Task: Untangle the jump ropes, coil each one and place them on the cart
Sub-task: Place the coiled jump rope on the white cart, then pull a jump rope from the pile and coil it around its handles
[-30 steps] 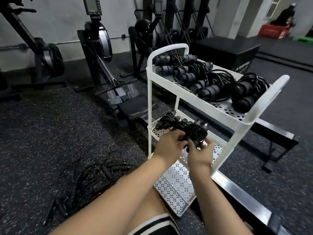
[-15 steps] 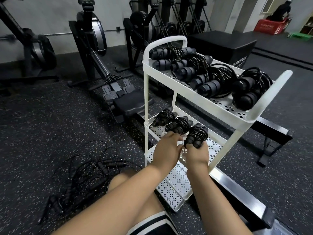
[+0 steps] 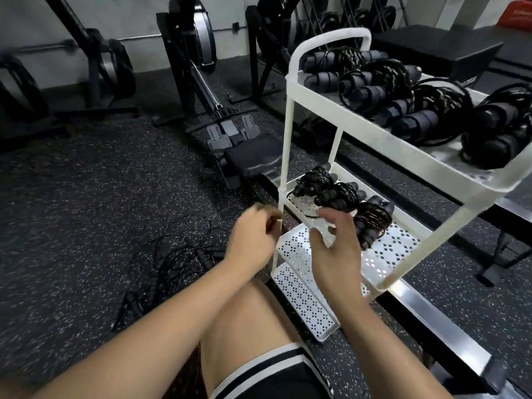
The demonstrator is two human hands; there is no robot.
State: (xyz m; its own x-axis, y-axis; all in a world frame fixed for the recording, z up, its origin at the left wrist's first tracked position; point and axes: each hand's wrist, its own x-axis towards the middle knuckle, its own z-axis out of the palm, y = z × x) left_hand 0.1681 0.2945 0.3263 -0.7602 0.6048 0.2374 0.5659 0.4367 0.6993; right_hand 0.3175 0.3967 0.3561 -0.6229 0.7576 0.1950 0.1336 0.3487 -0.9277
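Risk: knocking coiled rope [image 3: 372, 220] off cart [image 3: 286, 139], hovering right grip [image 3: 336, 249] spread and empty beside it. Not telling, through blur, state of left grip [image 3: 253, 240].

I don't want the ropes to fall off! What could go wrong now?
The nearest coil lies by the rim of the middle shelf, right beside the right hand; a bump might tip it off or loosen it. The tangle on the floor lies close to the knee and could snag a foot.
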